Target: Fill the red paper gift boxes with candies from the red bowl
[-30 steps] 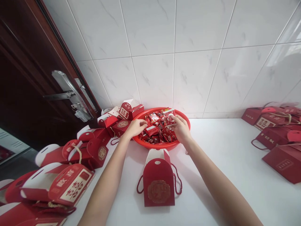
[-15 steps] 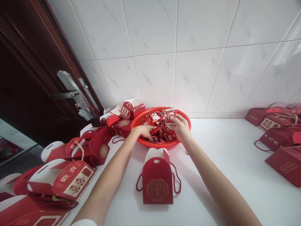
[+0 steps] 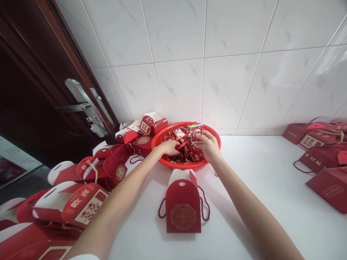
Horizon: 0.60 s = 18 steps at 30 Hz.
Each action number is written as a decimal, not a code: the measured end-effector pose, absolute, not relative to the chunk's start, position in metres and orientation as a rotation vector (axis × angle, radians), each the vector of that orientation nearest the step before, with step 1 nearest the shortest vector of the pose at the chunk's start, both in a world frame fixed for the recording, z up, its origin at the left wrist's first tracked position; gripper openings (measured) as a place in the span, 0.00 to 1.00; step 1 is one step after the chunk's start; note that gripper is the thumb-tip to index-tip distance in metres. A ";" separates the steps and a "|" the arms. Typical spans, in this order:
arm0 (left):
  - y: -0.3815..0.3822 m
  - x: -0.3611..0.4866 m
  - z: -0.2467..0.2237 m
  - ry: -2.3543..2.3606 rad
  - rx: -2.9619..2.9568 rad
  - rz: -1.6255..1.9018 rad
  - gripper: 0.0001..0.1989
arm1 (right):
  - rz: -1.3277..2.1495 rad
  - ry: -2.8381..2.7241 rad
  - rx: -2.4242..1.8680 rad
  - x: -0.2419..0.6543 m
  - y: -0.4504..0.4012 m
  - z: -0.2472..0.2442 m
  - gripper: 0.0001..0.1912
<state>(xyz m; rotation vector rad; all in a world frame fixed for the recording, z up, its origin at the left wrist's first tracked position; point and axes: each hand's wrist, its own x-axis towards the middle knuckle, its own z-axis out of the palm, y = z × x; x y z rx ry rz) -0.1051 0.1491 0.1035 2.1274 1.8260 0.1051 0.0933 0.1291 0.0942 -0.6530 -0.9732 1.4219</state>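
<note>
Basket: 12 o'clock from our red box | our right hand: basket's 3 o'clock, pinching a red-and-white packet | our left hand: 9 o'clock, among wrapped packets, we can't tell grip

Glossy red-wrapped sweets heap loosely in an oval red basket, a red-and-white packet raised toward one o'clock.

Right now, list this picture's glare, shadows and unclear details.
Head view: pale glare on the glossy white wall tiles at right; head view: a soft shadow on the smooth white tabletop, just left of the bare right arm; head view: the round-edged emblem on the central red cardboard box is too faint to read.
</note>
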 end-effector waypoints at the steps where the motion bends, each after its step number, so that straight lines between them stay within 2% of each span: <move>1: 0.150 -0.106 0.103 1.829 2.128 0.143 0.10 | 1.423 -0.972 -0.652 0.093 0.129 0.094 0.13; 5: 0.154 -0.109 0.101 1.750 1.941 0.463 0.15 | 1.436 -0.977 -0.645 0.093 0.129 0.095 0.12; 9: 0.156 -0.112 0.100 1.618 1.733 0.804 0.12 | 1.427 -0.984 -0.658 0.093 0.129 0.095 0.11; 13: 0.157 -0.114 0.100 1.540 1.700 0.954 0.10 | 1.432 -0.962 -0.653 0.093 0.128 0.095 0.11; 18: 0.154 -0.116 0.099 1.390 1.745 1.070 0.12 | 1.428 -0.970 -0.643 0.093 0.128 0.096 0.12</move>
